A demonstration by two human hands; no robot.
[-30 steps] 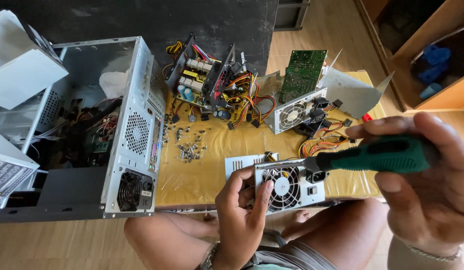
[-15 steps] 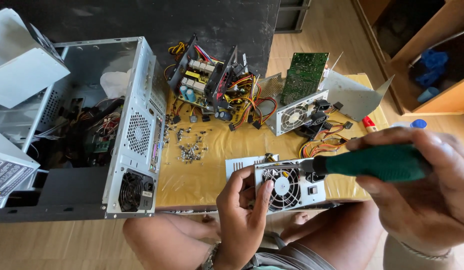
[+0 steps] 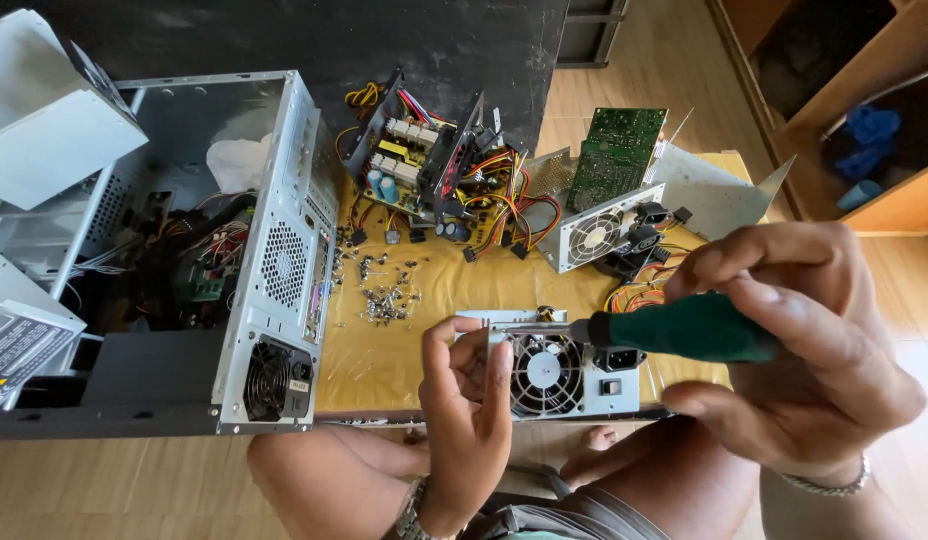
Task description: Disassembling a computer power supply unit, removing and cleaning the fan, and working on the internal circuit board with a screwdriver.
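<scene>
At bench (image 3: 384, 370) front edge, centre: grey power supply box (image 3: 559, 365) stands w/ fan grille facing the camera, yellow cloth under it. Left hand (image 3: 469, 415) steadies it from the left side, fingers (image 3: 496, 375) wrapped against the fan face & top corner, gripping the box. Right hand (image 3: 804, 350) is clenched round a green-handled screwdriver (image 3: 674, 328), shaft running left, tip at the box's upper-left corner; screw itself too small to see.

To do the step well, prob.: keep shaft in line w/ the screw, push in while turning so tip doesn't slip, left hand holds box firm so it doesn't slide on the cloth. Left fingertips sit v. close to the tip; a slip could hit them.

Around: open PC case (image 3: 234, 260) at left, rear panel towards the box, near but apart. Pile of loose screws (image 3: 389, 295) on cloth btw case & box, easy to scatter. Behind: opened supply w/ boards & coloured wires (image 3: 434, 170), second fan unit (image 3: 599, 235) w/ black plugs, green circuit board (image 3: 616, 155) upright, bent metal cover (image 3: 719, 195). Knees just below bench edge. Wires behind the box could snag if it's turned.
</scene>
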